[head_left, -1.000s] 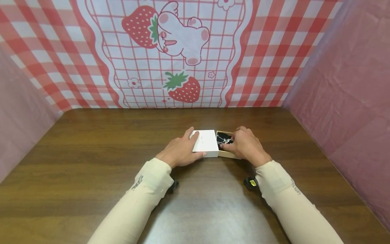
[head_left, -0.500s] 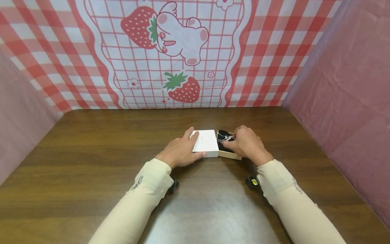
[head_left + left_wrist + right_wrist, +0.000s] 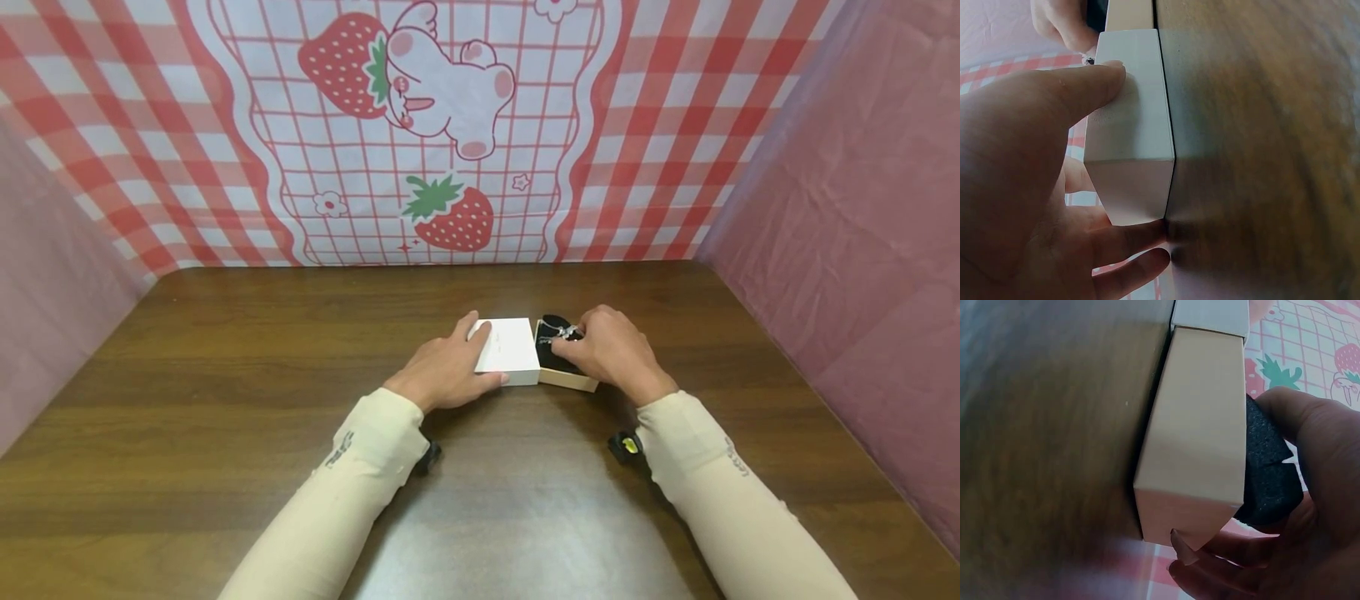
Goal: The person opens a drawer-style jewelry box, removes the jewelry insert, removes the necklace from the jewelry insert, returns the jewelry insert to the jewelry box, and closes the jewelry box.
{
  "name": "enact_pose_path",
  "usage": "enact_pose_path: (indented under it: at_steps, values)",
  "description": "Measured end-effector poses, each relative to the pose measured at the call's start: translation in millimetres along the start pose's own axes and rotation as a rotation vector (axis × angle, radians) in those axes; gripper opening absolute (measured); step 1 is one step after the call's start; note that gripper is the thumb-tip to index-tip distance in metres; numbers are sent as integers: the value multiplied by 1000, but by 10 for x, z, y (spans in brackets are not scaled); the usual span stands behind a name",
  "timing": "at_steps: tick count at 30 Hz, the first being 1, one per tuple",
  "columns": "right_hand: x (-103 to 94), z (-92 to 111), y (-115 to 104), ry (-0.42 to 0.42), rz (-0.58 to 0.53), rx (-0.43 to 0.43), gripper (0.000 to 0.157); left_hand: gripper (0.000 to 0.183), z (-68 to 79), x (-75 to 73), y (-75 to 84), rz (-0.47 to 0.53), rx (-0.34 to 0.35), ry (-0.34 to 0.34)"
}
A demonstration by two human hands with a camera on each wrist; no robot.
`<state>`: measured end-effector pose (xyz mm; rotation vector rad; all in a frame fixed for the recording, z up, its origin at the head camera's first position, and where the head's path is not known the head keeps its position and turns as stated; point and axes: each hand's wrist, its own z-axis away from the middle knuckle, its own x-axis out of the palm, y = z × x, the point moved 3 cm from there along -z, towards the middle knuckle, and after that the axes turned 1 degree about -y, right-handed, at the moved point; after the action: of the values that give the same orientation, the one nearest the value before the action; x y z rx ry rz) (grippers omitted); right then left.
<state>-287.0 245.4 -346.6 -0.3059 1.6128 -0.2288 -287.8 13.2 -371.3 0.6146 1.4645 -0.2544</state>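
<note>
A white box lid (image 3: 512, 347) lies flat on the table. My left hand (image 3: 442, 372) holds it, thumb on the near side (image 3: 1129, 106) and fingers at its left end and over the top. Against the lid's right edge stands a shallow tan box base (image 3: 567, 380). My right hand (image 3: 611, 354) grips a black foam insert (image 3: 1269, 478) between thumb and fingers, and the insert bulges above the base's rim. A silver chain with small charms (image 3: 567, 332) lies across the insert beside the right thumb. The right fingers hide the base's far right part.
The brown wooden table (image 3: 300, 333) runs back to a red-and-white checked cloth (image 3: 652, 125) with strawberry prints. A pink cloth (image 3: 847, 292) hangs along the right side. Dark wrist cameras (image 3: 625, 447) sit under both wrists.
My right hand has moved slightly to the right and away, and the black insert with its chain has risen further out of the tan base. The left hand and lid have hardly moved.
</note>
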Motion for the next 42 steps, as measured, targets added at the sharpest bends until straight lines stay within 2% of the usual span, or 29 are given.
enact_pose_path:
  at_steps: [4,9,20,28,42]
  values:
    - [-15,6,6,39,-19,-11,59,85,-3,-2,2,5,-2,-2]
    - [-27,4,3,101,-45,-31,56,85,-3,-2,-3,2,-3,-2]
    - [-25,16,-2,107,-97,-23,53,85,8,-4,-8,4,-6,-3]
    - [-51,14,-26,209,-125,-43,46,85,-14,7,-17,6,-1,2]
    - [-54,20,-37,210,-138,-45,47,85,1,-7,-12,18,-5,1]
